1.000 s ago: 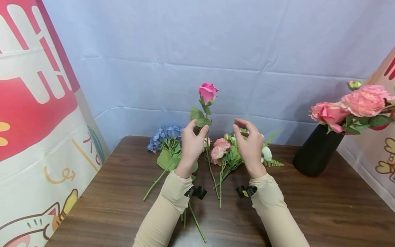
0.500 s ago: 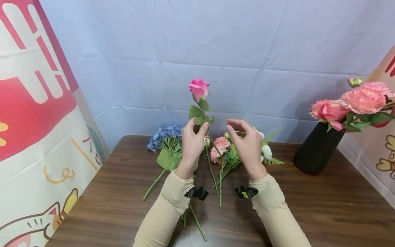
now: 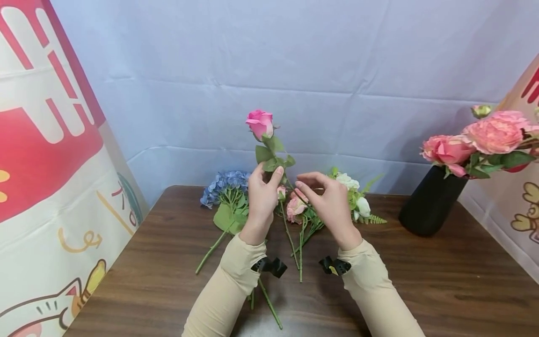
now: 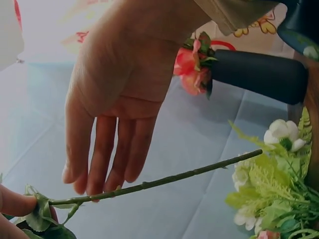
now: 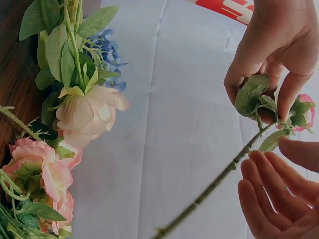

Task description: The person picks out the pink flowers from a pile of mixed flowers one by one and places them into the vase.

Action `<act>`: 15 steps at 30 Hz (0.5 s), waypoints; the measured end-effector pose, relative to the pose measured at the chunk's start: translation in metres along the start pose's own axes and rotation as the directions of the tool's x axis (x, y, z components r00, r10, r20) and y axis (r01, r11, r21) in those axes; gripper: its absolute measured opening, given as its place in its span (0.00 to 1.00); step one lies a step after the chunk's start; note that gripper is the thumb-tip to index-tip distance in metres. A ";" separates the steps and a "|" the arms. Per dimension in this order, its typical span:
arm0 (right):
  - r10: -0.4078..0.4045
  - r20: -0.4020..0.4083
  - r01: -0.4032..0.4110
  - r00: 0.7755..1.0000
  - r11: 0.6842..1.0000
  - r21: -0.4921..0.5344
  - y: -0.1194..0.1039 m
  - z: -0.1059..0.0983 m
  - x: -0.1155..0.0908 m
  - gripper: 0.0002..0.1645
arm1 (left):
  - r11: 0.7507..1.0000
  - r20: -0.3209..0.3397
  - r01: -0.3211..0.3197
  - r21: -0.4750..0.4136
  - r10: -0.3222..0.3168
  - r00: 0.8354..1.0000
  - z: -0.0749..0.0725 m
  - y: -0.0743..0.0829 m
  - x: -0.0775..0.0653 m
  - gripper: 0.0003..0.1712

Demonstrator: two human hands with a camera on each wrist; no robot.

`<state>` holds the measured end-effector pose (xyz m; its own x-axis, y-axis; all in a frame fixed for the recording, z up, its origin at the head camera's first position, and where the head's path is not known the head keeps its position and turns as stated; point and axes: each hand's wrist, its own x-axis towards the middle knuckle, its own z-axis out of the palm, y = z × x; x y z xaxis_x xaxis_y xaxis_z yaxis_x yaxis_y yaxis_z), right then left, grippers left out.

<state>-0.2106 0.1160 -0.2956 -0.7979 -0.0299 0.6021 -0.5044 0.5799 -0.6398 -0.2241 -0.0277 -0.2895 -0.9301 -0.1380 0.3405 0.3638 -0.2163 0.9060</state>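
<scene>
Slanting between both hands [image 3: 262,200] [image 3: 330,200], the pink rose [image 3: 260,124] leans left.

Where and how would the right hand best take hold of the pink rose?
Probably on the bare stem below the leaves, in a light pinch, coming from the person's right. The left hand pinches the pink rose up among its leaves, while the thin stem slants down toward the right hand, its lower end free in the air.
</scene>
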 end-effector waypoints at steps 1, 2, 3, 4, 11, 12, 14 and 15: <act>0.003 0.014 -0.003 1.000 1.000 -0.005 0.000 0.000 -0.001 0.14 | 1.000 -0.001 0.013 -0.009 -0.013 1.000 0.000 0.000 0.000 0.17; 0.004 0.029 -0.004 1.000 1.000 -0.013 -0.001 0.000 -0.001 0.14 | 1.000 -0.002 0.023 -0.017 -0.023 1.000 0.000 0.000 0.000 0.17; 0.004 0.044 -0.003 0.999 1.000 -0.019 -0.001 0.000 -0.001 0.13 | 0.999 -0.002 0.032 -0.023 -0.032 0.999 0.000 0.000 0.000 0.16; 0.004 0.058 -0.003 0.998 1.000 -0.023 -0.001 0.000 -0.001 0.13 | 0.999 -0.002 0.038 -0.023 -0.038 0.999 0.000 0.000 0.000 0.16; 0.010 0.096 -0.005 0.995 0.999 -0.045 -0.003 -0.003 -0.002 0.11 | 0.998 0.014 0.041 -0.049 -0.040 0.999 0.003 -0.001 -0.002 0.16; 0.011 0.096 -0.006 0.995 0.999 -0.051 -0.003 -0.003 -0.002 0.11 | 0.998 0.016 0.040 -0.058 -0.039 0.999 0.004 -0.001 -0.003 0.17; 0.015 0.098 -0.009 0.995 0.998 -0.061 -0.004 -0.004 -0.002 0.11 | 0.997 0.022 0.040 -0.070 -0.039 0.999 0.005 -0.001 -0.003 0.17; 0.013 0.098 -0.006 0.995 0.997 -0.071 -0.004 -0.004 -0.002 0.11 | 0.996 0.026 0.040 -0.079 -0.038 0.999 0.006 -0.001 -0.004 0.17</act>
<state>-0.2053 0.1170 -0.2923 -0.8326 -0.1022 0.5443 -0.4754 0.6361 -0.6077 -0.2216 -0.0214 -0.2905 -0.9441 -0.1042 0.3128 0.3297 -0.2973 0.8961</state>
